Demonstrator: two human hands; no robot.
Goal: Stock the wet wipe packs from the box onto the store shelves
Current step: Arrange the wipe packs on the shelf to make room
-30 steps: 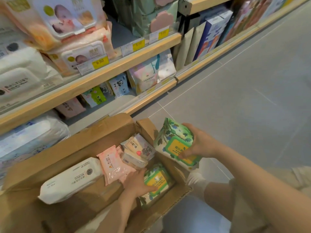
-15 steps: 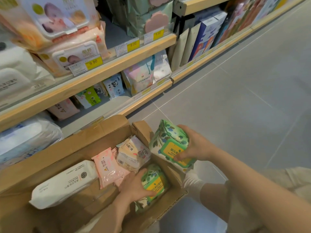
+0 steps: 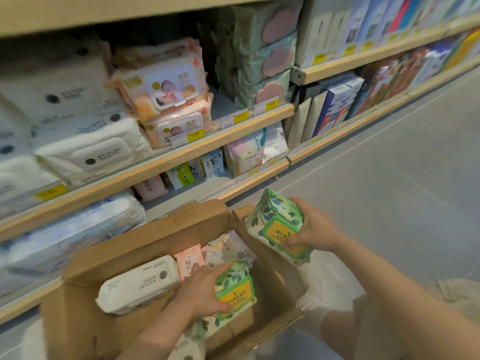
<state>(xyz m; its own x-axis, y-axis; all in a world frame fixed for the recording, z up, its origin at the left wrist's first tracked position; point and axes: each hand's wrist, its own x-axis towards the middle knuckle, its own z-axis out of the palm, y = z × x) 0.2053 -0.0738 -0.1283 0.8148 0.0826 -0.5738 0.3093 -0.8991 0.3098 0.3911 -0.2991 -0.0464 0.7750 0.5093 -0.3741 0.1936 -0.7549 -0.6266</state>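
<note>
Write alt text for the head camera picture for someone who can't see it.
A person's right hand holds a green leaf-print wipe pack above a cardboard box, while the left hand grips a matching pack inside it, before store shelves stocked with wipes.

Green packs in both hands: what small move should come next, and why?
Probably lift the left hand straight up, to bring its green pack clear of the box. That pack sits low inside the box, gripped, while the right hand holds the other green pack above the box's far corner. Nothing can go to the shelf until both are out.
</note>
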